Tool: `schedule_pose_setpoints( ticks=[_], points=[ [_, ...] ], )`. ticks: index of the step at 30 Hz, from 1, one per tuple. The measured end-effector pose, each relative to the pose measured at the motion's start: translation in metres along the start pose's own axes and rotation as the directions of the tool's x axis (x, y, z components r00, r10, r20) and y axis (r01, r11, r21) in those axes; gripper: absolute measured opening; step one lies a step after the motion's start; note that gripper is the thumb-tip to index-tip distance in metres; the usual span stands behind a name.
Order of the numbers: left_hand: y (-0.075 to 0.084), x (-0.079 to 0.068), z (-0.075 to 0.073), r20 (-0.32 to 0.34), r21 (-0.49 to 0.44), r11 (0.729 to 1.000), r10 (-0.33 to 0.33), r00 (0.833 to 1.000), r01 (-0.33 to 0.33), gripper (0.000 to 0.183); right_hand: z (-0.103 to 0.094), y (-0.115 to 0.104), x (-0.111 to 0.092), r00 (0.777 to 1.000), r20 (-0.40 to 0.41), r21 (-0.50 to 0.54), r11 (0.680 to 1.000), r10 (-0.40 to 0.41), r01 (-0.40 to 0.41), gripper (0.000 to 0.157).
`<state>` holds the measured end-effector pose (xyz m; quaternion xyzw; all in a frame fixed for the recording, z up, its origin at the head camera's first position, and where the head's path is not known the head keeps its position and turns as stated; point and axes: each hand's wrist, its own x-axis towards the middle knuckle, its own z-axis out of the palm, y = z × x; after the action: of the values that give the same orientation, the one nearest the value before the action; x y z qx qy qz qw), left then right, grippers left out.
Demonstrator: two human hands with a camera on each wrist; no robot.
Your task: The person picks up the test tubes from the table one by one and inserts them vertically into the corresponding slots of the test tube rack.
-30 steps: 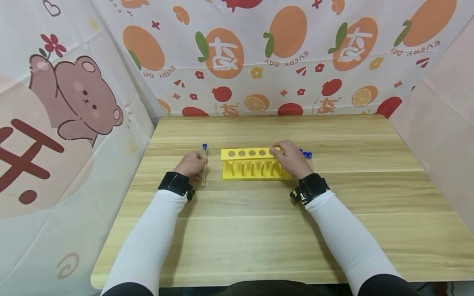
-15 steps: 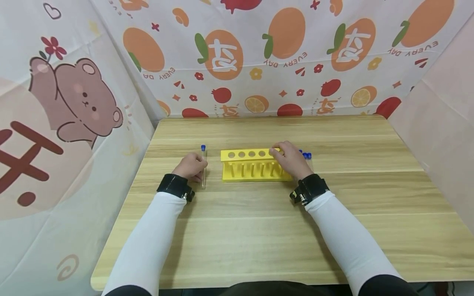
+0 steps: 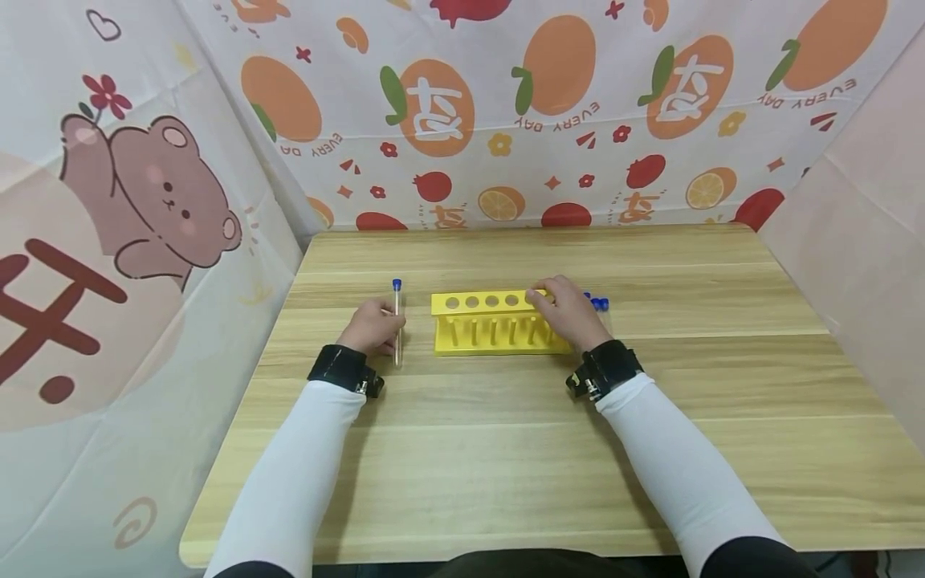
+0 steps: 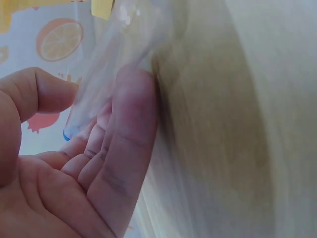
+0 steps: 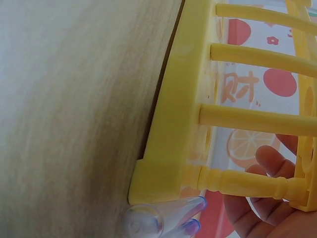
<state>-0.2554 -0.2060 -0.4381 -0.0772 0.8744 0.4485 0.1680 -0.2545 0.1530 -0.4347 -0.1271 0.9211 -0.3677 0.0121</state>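
My left hand [image 3: 372,325] pinches a clear test tube [image 3: 397,301] with a blue cap, just left of the yellow test tube rack [image 3: 470,305]. In the left wrist view the tube [image 4: 101,74] passes between thumb and fingers, its capped end pointing away. My right hand [image 3: 571,311] grips the top bar at the rack's right end. The right wrist view shows fingers curled behind the rack's end post [image 5: 242,183]. Several holes in the rack's upper bar show bare; those under my right hand are hidden.
More blue-capped test tubes [image 3: 604,304] lie just right of the rack, partly hidden by my right hand; in the right wrist view these tubes [image 5: 173,213] are close against its base. A printed curtain [image 3: 499,104] hangs behind the wooden table [image 3: 520,466].
The capped end of the test tube in my left hand has swung very slightly left. My right hand and the rack stay in place.
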Motion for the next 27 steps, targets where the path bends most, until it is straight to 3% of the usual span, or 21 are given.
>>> schedule_pose_setpoints(
  ticks=[7,16,27],
  points=[
    [0.0,0.005,0.005,-0.02,-0.029,1.0,-0.008,1.0,0.007,0.037,0.001,0.002,0.001,1.0,0.006,-0.006,1.0,-0.001,0.001,0.053],
    [0.002,0.008,0.007,-0.054,-0.078,0.994,0.073,0.996,-0.077,0.044,0.002,0.005,0.003,1.0,-0.019,0.002,1.0,-0.008,0.008,0.052],
    [0.0,0.005,0.012,-0.101,-0.174,0.976,0.116,0.988,-0.133,0.043,0.003,0.006,0.003,1.0,-0.016,-0.001,1.0,-0.016,0.016,0.054]
  ],
)
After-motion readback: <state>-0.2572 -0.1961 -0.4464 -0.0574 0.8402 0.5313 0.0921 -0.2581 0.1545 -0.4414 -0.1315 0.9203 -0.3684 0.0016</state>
